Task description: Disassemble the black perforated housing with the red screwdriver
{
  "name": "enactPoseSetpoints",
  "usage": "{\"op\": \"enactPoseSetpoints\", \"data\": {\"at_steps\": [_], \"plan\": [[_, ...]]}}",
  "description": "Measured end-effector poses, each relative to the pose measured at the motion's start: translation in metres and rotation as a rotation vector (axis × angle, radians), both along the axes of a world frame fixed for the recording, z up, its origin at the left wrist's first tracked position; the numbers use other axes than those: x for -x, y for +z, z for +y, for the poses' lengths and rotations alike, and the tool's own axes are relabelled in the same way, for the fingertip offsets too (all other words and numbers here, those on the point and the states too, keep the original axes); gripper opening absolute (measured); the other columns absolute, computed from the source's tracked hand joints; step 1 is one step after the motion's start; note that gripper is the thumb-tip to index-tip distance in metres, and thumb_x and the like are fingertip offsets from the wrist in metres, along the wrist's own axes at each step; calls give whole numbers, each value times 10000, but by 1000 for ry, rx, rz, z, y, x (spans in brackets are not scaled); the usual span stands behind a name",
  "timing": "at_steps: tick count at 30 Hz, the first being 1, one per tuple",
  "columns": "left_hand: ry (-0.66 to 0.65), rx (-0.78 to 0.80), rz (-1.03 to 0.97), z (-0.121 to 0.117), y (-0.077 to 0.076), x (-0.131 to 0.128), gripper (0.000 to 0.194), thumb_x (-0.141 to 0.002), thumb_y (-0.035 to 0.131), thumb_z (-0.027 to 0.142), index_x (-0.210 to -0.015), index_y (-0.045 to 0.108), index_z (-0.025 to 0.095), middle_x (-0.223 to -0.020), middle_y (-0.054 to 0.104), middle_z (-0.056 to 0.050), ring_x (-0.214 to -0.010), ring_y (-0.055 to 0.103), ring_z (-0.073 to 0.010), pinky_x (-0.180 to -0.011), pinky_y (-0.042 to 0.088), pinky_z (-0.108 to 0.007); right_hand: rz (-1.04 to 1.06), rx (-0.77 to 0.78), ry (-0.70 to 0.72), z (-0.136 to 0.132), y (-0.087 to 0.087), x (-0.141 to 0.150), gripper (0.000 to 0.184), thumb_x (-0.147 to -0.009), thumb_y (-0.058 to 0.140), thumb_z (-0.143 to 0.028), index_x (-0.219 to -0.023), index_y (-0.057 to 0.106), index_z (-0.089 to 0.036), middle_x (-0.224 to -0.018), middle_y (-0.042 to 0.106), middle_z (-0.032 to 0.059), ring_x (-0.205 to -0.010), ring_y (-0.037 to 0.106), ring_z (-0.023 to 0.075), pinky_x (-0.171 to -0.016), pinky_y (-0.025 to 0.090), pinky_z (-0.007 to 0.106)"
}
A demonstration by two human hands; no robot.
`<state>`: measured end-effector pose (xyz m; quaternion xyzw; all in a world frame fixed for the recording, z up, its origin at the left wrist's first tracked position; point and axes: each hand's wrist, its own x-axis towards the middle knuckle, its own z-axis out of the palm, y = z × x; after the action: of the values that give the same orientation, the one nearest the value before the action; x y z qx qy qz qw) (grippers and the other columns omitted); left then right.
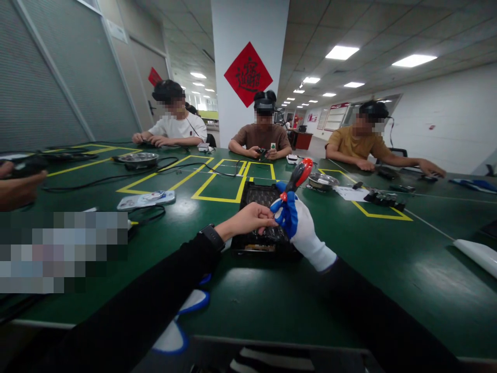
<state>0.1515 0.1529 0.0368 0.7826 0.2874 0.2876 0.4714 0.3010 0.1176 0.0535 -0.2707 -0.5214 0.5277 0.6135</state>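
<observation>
My right hand (305, 228) wears a white glove with blue fingers and is closed on a screwdriver (298, 178). Its red and black handle points up and away to the right, and the tip end is hidden by the fingers. My left hand (252, 217) is bare, with a dark watch at the wrist. Its thumb and fingers are pinched together against the gloved fingertips; what they hold is too small to tell. Under both hands an open black case (254, 248) rests on the green table, with dark moulded recesses inside.
A white and blue glove (190, 303) lies at the table's front edge. Beyond are a phone-like case (146, 200), a metal dish (137, 158), another metal dish (322, 180), cables and yellow tape outlines. Several people sit around the table; one person's hand (19, 184) shows at left.
</observation>
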Motion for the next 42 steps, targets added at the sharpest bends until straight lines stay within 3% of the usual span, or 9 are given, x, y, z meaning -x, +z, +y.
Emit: {"op": "enactPoseSetpoints", "data": {"at_steps": [10,15,24,30,38,42], "plan": [[-112,-33,-10,-2,2,0,304,-747,585,382,-631,580,102,-523,546,13,-489,459,-57,-538,346,-190,29,-21,-97,3,-3,5,365,-741,591,-441,-1000,486,-205,-545,565,-66,-347,418,46,-332,323,153],[-81,-90,-22,-3,6,2,350,-787,534,401,-629,593,95,-513,539,7,-498,433,-57,-543,332,-189,1,5,-49,0,2,0,392,-774,523,-479,-1015,531,-170,-639,601,-28,-394,457,44,-364,364,159],[-28,-136,-8,-4,3,-1,303,-721,603,392,-707,655,95,-594,556,-1,-548,455,-75,-542,364,-190,-9,-34,-207,3,-4,3,314,-726,606,-459,-818,447,-203,-509,538,-78,-340,395,36,-322,298,139],[-17,-144,-39,0,0,1,311,-756,569,378,-777,680,88,-663,608,-33,-578,487,-83,-576,395,-202,12,9,-58,2,-3,-1,409,-780,495,-499,-1015,523,-165,-652,617,-19,-409,468,47,-380,377,163],[-7,-137,2,-3,2,1,299,-712,617,375,-759,680,87,-651,612,-34,-583,492,-86,-580,393,-204,25,-23,-191,3,-6,3,311,-726,608,-451,-820,441,-206,-521,560,-74,-340,403,37,-321,294,139],[-2,-131,-15,-3,3,1,302,-725,603,380,-757,673,88,-644,600,-32,-586,484,-87,-579,388,-205,52,23,-117,2,-3,0,364,-771,521,-494,-936,524,-170,-552,568,-45,-385,449,47,-363,351,154]]}}
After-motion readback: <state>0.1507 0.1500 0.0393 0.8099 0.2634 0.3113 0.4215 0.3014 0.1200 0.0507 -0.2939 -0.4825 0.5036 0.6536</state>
